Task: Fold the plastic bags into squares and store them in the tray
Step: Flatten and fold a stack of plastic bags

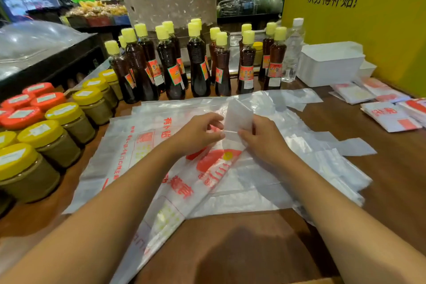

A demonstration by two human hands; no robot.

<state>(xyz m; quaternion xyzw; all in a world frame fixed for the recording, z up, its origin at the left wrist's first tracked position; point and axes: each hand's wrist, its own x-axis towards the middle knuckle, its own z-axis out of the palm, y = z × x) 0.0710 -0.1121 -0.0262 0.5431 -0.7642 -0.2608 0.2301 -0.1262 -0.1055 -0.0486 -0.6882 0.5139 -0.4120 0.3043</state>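
Fingers of the left hand [198, 131] and right hand [262, 138] pinch a narrow folded plastic bag [238, 114] above the loose bags [147, 150] on the bench [391, 168]. Edges should align before creasing; the tray [329, 64] waits far right.

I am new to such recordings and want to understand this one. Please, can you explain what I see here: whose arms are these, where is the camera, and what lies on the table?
There is no machine here. A person wears a camera on the head, so you look down along their own two arms. The left hand and the right hand together pinch a plastic bag, folding its end up. Under it lie more flat bags on a wooden table. Behind stand dark bottles, at left jars. At right are already folded squares and a white tray.
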